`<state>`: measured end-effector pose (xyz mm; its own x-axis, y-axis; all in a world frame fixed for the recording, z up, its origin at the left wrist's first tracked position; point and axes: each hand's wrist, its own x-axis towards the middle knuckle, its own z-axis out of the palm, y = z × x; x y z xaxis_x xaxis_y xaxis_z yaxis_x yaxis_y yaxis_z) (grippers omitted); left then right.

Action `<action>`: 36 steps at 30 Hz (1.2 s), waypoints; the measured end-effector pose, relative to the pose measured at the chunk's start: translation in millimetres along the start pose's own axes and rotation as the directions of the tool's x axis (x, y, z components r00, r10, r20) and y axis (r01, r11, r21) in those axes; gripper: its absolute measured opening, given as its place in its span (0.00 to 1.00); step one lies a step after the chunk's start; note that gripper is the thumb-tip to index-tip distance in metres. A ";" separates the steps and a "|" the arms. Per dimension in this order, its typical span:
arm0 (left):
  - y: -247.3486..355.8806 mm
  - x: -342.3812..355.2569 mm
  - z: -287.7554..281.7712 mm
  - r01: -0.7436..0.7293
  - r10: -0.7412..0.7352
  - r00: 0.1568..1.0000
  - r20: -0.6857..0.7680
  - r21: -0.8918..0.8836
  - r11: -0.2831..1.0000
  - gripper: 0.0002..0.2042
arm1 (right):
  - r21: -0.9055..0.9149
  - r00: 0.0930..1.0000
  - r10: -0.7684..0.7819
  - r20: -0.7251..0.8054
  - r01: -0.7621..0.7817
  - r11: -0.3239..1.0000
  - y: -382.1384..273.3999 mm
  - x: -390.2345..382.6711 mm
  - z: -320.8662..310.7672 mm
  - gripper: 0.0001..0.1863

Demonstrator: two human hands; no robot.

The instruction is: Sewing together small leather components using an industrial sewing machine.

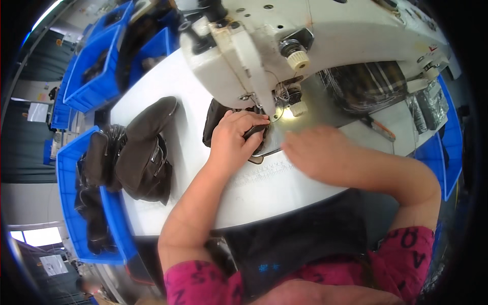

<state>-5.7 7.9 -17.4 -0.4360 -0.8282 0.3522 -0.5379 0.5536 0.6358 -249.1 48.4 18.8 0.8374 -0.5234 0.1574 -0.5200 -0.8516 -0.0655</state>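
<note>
A white sewing machine (330,30) has its needle area lit above a metal plate. Beneath it lies a dark brown piece with a zipper (212,122), which my left hand (235,140) grips with curled fingers close to the presser foot. Just right of the piece, my right hand (320,152) is over the plate, its fingers blurred, so their hold cannot be made out.
Brown zippered bags (142,173) lie at left, by a blue bin (68,178) of similar pieces. More blue bins (81,99) stand behind. At right are dark plaid fabric (366,86), orange-handled snips (381,129) and another bin (447,173).
</note>
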 end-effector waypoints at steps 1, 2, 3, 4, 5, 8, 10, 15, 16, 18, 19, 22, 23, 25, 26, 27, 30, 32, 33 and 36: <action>0.1 -1.0 -2.7 0.002 -0.002 1.000 -0.022 -0.008 1.000 0.10 | -0.029 0.998 0.055 0.005 -0.055 0.998 3.4 -13.5 -5.5 0.09; 0.5 -2.7 -7.0 0.038 -0.038 0.999 0.035 0.016 0.999 0.11 | -0.077 0.980 0.179 0.084 -0.173 0.982 7.7 -24.7 -13.3 0.10; 2.4 -3.6 -10.2 0.074 -0.078 0.993 0.091 0.048 0.996 0.11 | -0.133 0.942 0.300 0.148 -0.282 0.950 14.7 -38.8 -18.8 0.10; 5.0 -4.7 -11.9 0.096 -0.100 0.991 0.087 0.050 0.994 0.12 | -0.222 0.942 0.334 -0.036 -0.333 0.916 23.7 -63.5 -15.4 0.09; 5.4 -4.2 -10.7 0.094 -0.097 0.992 0.075 0.039 0.995 0.12 | -0.295 0.911 0.349 -0.219 -0.403 0.866 30.2 -90.5 -10.2 0.08; 4.1 -1.9 -9.4 0.136 -0.137 0.985 0.106 0.019 0.991 0.11 | -0.288 0.781 0.522 -0.343 -0.616 0.733 28.5 -132.0 -3.8 0.09; 0.4 -2.5 -6.2 0.092 -0.092 0.995 0.026 -0.023 0.995 0.10 | -0.274 0.742 0.544 -0.392 -0.659 0.701 24.4 -146.9 4.7 0.13; -4.7 -1.0 -1.6 0.155 -0.151 0.988 0.039 -0.135 0.979 0.09 | -0.095 0.851 0.384 -0.358 -0.442 0.892 19.8 -130.4 6.8 0.15; -4.9 -2.3 -1.3 0.187 -0.182 0.982 0.046 -0.167 0.968 0.09 | 0.012 0.870 0.325 -0.370 -0.346 0.938 17.7 -112.8 8.2 0.15; -1.3 -2.9 -3.6 0.225 -0.218 0.974 0.058 -0.178 0.958 0.09 | 0.137 0.879 0.472 -0.072 -0.460 0.877 11.8 -74.6 5.3 0.14; 1.1 -2.2 -4.2 0.253 -0.245 0.967 0.065 -0.201 0.946 0.09 | 0.172 0.865 0.500 -0.048 -0.486 0.857 9.0 -52.5 5.4 0.13; 0.2 -5.2 -4.4 0.267 -0.262 0.964 0.051 -0.223 0.937 0.09 | 0.251 0.884 0.455 -0.104 -0.419 0.873 14.7 -3.8 7.8 0.11; -0.3 -5.5 -3.1 0.267 -0.260 0.964 0.058 -0.220 0.938 0.09 | 0.273 0.906 0.381 -0.184 -0.326 0.905 19.5 2.1 9.1 0.10; -4.5 -7.3 0.8 0.354 -0.349 0.935 0.069 -0.285 0.891 0.09 | 0.364 0.897 0.391 -0.204 -0.301 0.881 32.1 5.2 26.7 0.11; -6.9 -6.3 2.4 0.360 -0.354 0.932 0.074 -0.280 0.890 0.09 | 0.442 0.888 0.402 -0.222 -0.275 0.853 36.4 4.8 33.9 0.12; -6.3 -7.7 1.5 0.382 -0.375 0.923 0.081 -0.291 0.877 0.09 | 0.455 0.889 0.402 -0.219 -0.271 0.848 36.8 3.0 32.9 0.12; -4.5 -10.7 -0.8 0.374 -0.371 0.926 0.067 -0.281 0.884 0.07 | 0.547 0.872 0.489 -0.041 -0.390 0.741 38.6 -1.6 25.4 0.13; 2.8 -8.9 -3.5 0.353 -0.350 0.935 0.058 -0.251 0.901 0.05 | 0.540 0.853 0.520 -0.045 -0.417 0.731 38.3 0.2 27.7 0.15; 3.1 -8.8 -3.2 0.357 -0.353 0.934 0.061 -0.248 0.901 0.05 | 0.545 0.853 0.520 -0.043 -0.417 0.728 39.1 0.5 28.1 0.15; 0.4 -9.0 -2.2 0.274 -0.274 0.961 0.032 -0.234 0.933 0.05 | 0.530 0.848 0.530 0.003 -0.451 0.718 40.8 1.7 27.5 0.15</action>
<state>-0.3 15.4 -18.8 -0.2950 -0.9448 0.1423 -0.4520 0.2692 0.8504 -264.3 12.0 -10.7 0.4355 -0.8951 0.0955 -0.6615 -0.3901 -0.6405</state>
